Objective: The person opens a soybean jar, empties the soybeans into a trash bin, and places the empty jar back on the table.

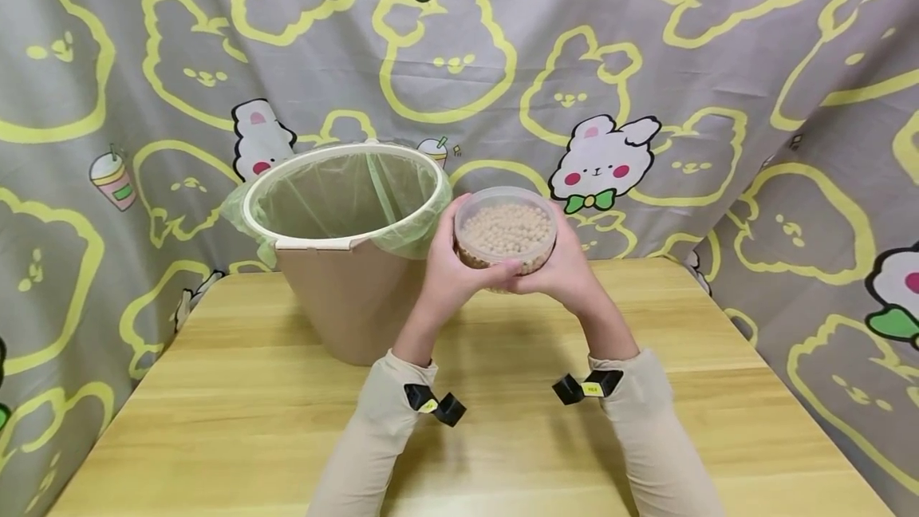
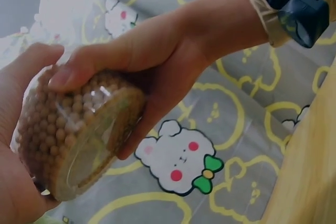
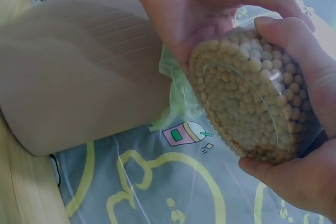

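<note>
Gripping squat tub point(image 1: 506, 196) w/ fingers point(image 1: 447, 222) of L hand point(image 1: 451, 267) & R hand point(image 1: 565, 268), R of bin point(image 1: 333, 297); facing approx. up, holding beige balls point(image 1: 506, 230).

A gray curtain point(image 1: 301, 90) printed with yellow animal outlines point(image 1: 448, 114), white cartoon animals point(image 1: 596, 170) in green bows point(image 1: 589, 201) and pink drink cups point(image 1: 113, 179) hangs in soft folds beyond the far edge of a pale wood-grain table point(image 1: 215, 437), and along its left and right edges. The table's far corners are rounded, and light falls softly across its surface, brightest toward the near edge.

Bright head view, soft shadows, dimmer wrist views
</note>
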Action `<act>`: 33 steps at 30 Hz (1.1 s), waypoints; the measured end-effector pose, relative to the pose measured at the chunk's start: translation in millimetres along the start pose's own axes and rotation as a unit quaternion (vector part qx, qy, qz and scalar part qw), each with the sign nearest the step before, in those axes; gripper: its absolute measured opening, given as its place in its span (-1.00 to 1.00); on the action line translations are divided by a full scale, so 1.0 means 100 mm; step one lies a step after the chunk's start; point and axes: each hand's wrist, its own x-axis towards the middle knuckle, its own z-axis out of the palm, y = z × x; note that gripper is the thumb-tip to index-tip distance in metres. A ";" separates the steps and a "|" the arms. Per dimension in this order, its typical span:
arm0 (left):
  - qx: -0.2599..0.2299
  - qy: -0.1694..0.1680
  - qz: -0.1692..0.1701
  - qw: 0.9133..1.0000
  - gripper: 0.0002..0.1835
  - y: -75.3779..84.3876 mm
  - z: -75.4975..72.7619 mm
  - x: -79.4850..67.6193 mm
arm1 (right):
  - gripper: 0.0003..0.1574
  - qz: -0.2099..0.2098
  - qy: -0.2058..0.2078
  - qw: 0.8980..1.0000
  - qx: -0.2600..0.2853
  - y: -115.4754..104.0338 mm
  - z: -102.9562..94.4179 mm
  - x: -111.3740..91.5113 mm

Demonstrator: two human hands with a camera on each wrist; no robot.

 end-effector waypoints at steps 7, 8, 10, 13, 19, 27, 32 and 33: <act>0.002 0.074 0.006 0.997 0.19 0.01 0.14 -0.07 | 0.52 -0.013 0.020 0.998 -0.050 0.03 0.04 -0.03; -0.003 0.076 0.006 0.997 0.19 0.01 0.15 -0.08 | 0.53 -0.010 0.020 0.998 -0.050 0.03 0.04 -0.03; -0.010 0.077 0.004 0.997 0.22 0.01 0.17 -0.08 | 0.54 -0.003 0.021 0.999 -0.045 0.04 0.03 -0.04; -0.011 0.075 0.000 0.997 0.26 -0.01 0.17 -0.08 | 0.56 0.002 0.019 0.999 -0.035 0.04 0.02 -0.04; -0.041 0.084 0.007 0.996 0.24 -0.03 0.18 -0.06 | 0.53 0.011 0.015 0.999 -0.040 0.03 0.01 -0.02; -0.059 0.072 0.026 0.995 0.39 -0.01 0.14 -0.04 | 0.53 0.025 0.046 0.996 -0.066 0.02 -0.13 0.00; -0.060 0.048 0.036 0.996 0.40 0.02 0.09 -0.03 | 0.48 0.027 0.077 0.996 -0.042 0.01 -0.32 0.01; -0.058 0.041 0.040 0.997 0.39 0.02 0.07 -0.03 | 0.47 0.026 0.086 0.995 -0.043 0.00 -0.36 0.01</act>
